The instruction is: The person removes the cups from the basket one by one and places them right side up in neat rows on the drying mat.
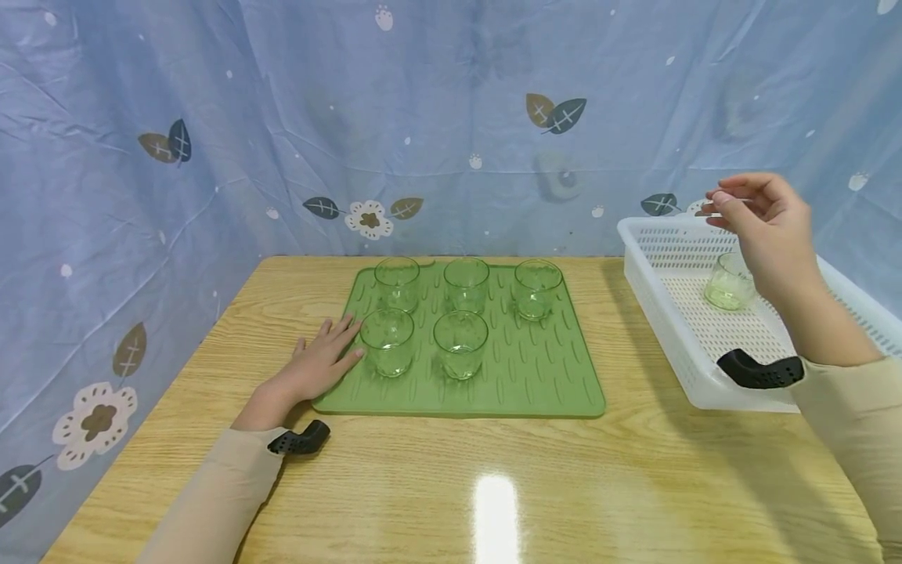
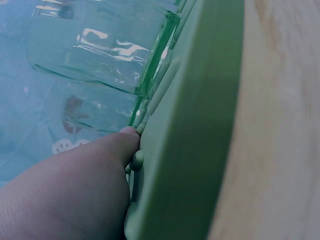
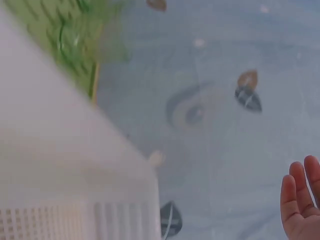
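Several clear green-tinted glasses stand upright on a green drying mat (image 1: 521, 384). My left hand (image 1: 320, 368) lies with spread fingers on the mat's left edge, close beside the front left glass (image 1: 387, 345); in the left wrist view its thumb (image 2: 131, 134) presses on the ridged surface near two glasses. Another glass (image 1: 726, 286) stands inside the white plastic basket (image 1: 665, 321) at the right. Above that basket hangs my right hand (image 1: 771, 227), its fingers loosely bent and holding nothing visible. The right wrist view catches only some of its fingers (image 3: 297, 192), fairly straight.
A light wooden table (image 1: 451, 470) carries the mat and basket, with a strip of wood between them. Behind it and along the left hangs a blue patterned curtain (image 1: 458, 117). The basket's raised wall (image 3: 100, 155) fills the lower left of the right wrist view.
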A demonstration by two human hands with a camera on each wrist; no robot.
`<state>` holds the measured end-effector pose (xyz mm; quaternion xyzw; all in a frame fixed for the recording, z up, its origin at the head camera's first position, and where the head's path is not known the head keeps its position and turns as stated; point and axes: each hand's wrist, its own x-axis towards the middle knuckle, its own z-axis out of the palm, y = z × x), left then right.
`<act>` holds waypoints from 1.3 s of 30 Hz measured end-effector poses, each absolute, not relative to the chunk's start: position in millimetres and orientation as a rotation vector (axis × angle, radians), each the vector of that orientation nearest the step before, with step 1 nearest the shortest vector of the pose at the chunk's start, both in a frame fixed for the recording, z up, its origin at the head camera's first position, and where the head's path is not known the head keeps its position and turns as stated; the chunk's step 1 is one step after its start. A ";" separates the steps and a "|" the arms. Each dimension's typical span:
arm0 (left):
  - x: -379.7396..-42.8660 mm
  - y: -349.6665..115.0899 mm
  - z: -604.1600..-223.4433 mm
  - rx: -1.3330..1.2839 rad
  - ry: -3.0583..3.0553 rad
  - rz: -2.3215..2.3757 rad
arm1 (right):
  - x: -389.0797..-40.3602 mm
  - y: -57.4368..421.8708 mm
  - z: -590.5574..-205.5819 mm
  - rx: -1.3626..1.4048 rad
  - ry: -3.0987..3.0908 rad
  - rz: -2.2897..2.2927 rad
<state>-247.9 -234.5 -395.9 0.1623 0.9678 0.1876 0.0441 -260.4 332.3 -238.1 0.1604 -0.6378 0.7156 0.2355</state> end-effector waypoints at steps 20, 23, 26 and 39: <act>-246.9 -234.8 -392.0 0.512 2.958 0.560 | -300.8 409.6 -265.8 -0.137 -2.542 1.138; -247.0 -234.8 -392.5 0.514 2.957 0.566 | -306.0 418.3 -272.3 -0.126 -2.702 0.991; -247.3 -235.0 -391.8 0.516 2.957 0.574 | -309.8 424.4 -275.1 -0.076 -2.809 0.899; -245.0 -234.9 -393.3 0.503 2.948 0.587 | -320.6 448.6 -292.0 -0.116 -3.063 0.733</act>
